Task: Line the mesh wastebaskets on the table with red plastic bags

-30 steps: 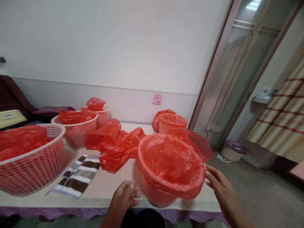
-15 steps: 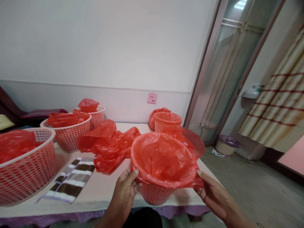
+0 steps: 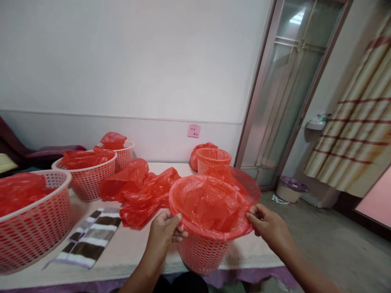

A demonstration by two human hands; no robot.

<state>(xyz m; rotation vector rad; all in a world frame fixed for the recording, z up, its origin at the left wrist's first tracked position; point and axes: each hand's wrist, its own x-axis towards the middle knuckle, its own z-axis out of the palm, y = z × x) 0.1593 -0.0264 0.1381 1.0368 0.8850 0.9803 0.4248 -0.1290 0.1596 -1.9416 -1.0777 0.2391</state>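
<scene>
A small red mesh basket (image 3: 200, 254) stands at the table's front edge, lined with a red plastic bag (image 3: 207, 203) folded over its rim. My left hand (image 3: 165, 230) grips the bag's edge at the rim's left side. On the rim's right side my right hand (image 3: 269, 228) pinches the bag. Part of the bag sticks out behind the basket to the right.
A heap of loose red bags (image 3: 137, 191) lies mid-table. Bag-lined baskets stand at the left (image 3: 33, 232), behind it (image 3: 88, 181), (image 3: 124, 152) and at the back (image 3: 210, 158). A striped cloth (image 3: 88, 236) lies front left. A glass door (image 3: 284, 93) and a curtain (image 3: 354, 130) are on the right.
Both hands have come up from the table to the basket's rim and taken hold of the bag's edge. The view has shifted a little to the right.
</scene>
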